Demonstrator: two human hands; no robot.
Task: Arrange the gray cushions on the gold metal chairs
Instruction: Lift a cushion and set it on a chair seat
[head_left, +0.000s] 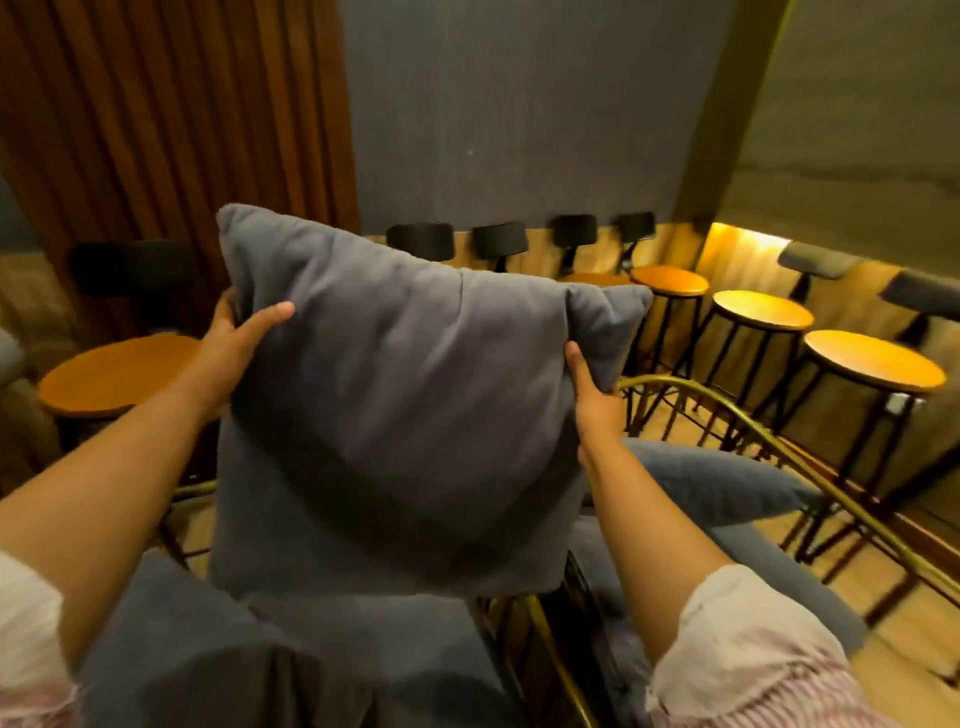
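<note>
Soft, light and floppy, the gray cushion (395, 405) is best held at opposite edges, where the left hand (228, 358) and right hand (595, 402) each pinch it

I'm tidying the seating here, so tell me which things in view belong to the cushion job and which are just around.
Part of the job:
gray cushion held by left hand and right hand
second gray cushion
gold chair frame

Just around:
round wooden stools
brown curtain
</note>
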